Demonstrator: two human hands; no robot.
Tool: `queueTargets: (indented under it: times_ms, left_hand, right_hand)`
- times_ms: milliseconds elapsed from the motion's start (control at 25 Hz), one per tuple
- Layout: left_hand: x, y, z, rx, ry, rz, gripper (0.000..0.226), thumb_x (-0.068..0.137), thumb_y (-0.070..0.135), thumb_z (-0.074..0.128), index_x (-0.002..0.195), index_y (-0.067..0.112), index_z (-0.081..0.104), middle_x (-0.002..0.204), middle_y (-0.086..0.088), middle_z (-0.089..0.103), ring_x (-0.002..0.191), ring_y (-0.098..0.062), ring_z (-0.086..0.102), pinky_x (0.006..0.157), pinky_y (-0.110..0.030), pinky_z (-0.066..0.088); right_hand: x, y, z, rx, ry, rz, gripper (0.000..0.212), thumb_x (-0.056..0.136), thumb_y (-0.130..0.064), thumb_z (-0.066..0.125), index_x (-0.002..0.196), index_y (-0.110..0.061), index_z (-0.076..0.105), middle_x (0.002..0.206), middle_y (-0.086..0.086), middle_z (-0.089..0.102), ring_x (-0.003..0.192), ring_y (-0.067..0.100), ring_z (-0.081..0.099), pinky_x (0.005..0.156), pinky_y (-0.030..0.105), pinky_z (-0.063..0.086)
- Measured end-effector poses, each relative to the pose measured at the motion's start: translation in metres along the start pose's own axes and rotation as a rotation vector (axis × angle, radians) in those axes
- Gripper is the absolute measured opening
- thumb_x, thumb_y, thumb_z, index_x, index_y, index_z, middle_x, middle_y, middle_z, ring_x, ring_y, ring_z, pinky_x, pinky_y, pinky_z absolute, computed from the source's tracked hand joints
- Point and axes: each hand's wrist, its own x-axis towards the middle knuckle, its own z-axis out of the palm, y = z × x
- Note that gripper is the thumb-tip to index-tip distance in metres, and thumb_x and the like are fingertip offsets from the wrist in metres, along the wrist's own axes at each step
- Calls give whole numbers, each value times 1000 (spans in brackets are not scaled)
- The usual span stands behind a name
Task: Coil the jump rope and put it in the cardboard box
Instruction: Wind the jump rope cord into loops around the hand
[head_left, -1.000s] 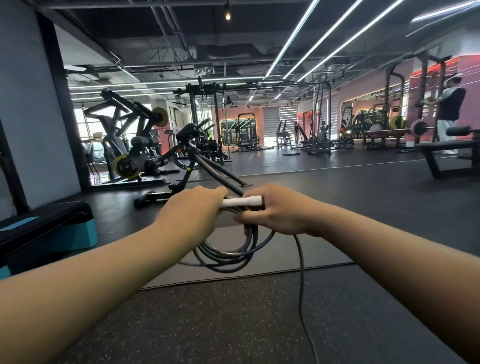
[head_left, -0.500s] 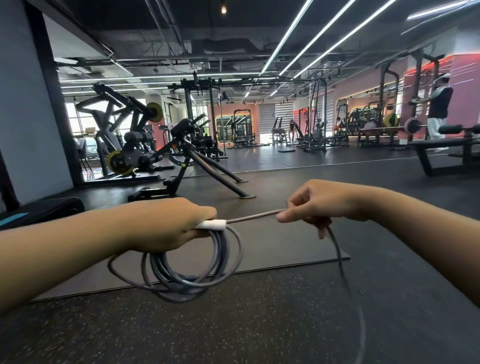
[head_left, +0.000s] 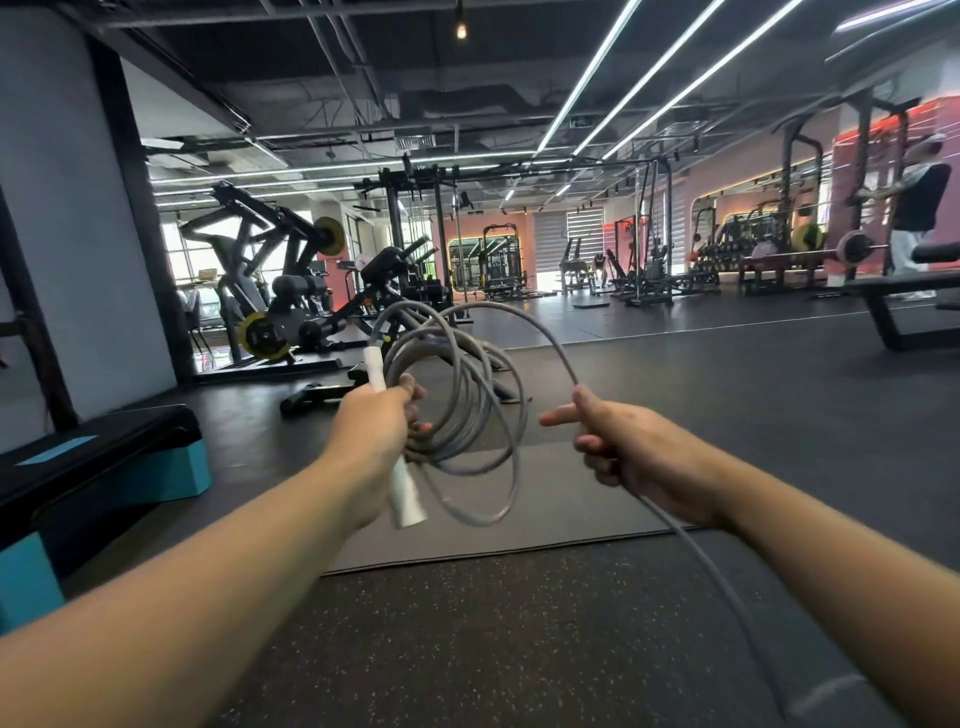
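The grey jump rope (head_left: 457, 395) hangs in several loops from my left hand (head_left: 374, 431), which is closed around its white handle (head_left: 402, 493) and the gathered coils; the handle stands nearly upright. One wide loop arcs over to my right hand (head_left: 623, 452), which pinches the rope between thumb and fingers. From there the loose rope tail (head_left: 727, 587) runs down past my right forearm and out of the bottom of the frame. No cardboard box is in view.
A black and teal aerobic step (head_left: 98, 478) sits on the floor at left. A grey mat (head_left: 545, 509) lies ahead on the speckled rubber floor. Weight machines (head_left: 280, 296) and benches (head_left: 904, 306) stand further back. A person stands at the far right.
My left hand has turned the handle from lying sideways to upright and lifted the coils. My right hand has swung a new wide loop of rope up and over toward the coils.
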Motion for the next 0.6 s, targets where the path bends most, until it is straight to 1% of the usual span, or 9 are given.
queueTargets:
  times_ms: [80, 160, 200, 240, 320, 360, 440, 520, 600]
  left_hand:
    - [-1, 5, 24, -306, 88, -157, 28, 103, 15, 46, 77, 14, 57, 64, -1, 43, 67, -24, 56, 65, -32, 48]
    - [-7, 16, 42, -429, 179, -264, 21, 100, 7, 45, 86, 9, 61, 69, -3, 48, 70, -27, 54, 75, -36, 49]
    - [-14, 21, 49, -421, 210, -285, 19, 97, 3, 46, 95, 8, 64, 71, -5, 51, 71, -27, 53, 75, -34, 50]
    - [-20, 26, 54, -381, 232, -297, 19, 96, 1, 46, 100, 9, 64, 74, -6, 54, 73, -26, 52, 70, -33, 47]
    - [-22, 29, 59, -342, 236, -330, 15, 96, 2, 45, 89, 5, 59, 85, -10, 63, 74, -27, 57, 71, -33, 46]
    - [-23, 28, 59, -356, 218, -377, 19, 98, 7, 43, 85, 5, 58, 94, -10, 68, 76, -28, 63, 78, -34, 51]
    - [-26, 27, 58, -370, 151, -444, 25, 104, 25, 39, 92, 12, 57, 104, -10, 75, 88, -30, 73, 94, -43, 55]
    - [-30, 25, 59, -334, 99, -468, 35, 105, 42, 35, 92, 18, 58, 97, -8, 77, 90, -28, 73, 99, -47, 52]
    - [-37, 24, 61, -351, 56, -492, 46, 105, 46, 33, 79, 19, 60, 89, -5, 75, 80, -24, 70, 100, -43, 50]
  right_hand:
    - [1, 13, 29, 98, -53, -75, 77, 70, -73, 71, 124, -19, 70, 75, -7, 39, 62, 7, 35, 60, 27, 26]
    - [-1, 21, 55, 191, -90, -132, 82, 66, -71, 80, 130, -22, 67, 77, -10, 46, 64, 6, 37, 60, 25, 28]
    - [-3, 23, 67, 201, -89, -167, 76, 70, -64, 82, 132, -23, 65, 78, -13, 53, 65, 4, 41, 60, 23, 31]
    - [-3, 22, 77, 196, -64, -204, 66, 76, -53, 81, 133, -24, 64, 80, -16, 61, 67, 0, 48, 62, 19, 37]
    - [2, 17, 92, 208, 38, -285, 48, 85, -40, 78, 128, -24, 64, 86, -20, 71, 73, -6, 61, 66, 13, 47]
    - [5, 13, 97, 229, 92, -314, 42, 88, -38, 77, 124, -22, 65, 88, -19, 73, 75, -6, 63, 66, 12, 48]
    - [11, 4, 103, 294, 184, -344, 38, 85, -38, 76, 115, -16, 69, 88, -11, 74, 77, 0, 66, 68, 16, 51]
    - [17, -1, 106, 361, 294, -345, 39, 80, -37, 79, 109, -11, 71, 87, -1, 76, 78, 11, 70, 67, 25, 56]
    - [22, -3, 107, 413, 370, -341, 33, 82, -30, 82, 102, -7, 71, 80, 1, 74, 72, 14, 69, 63, 29, 56]
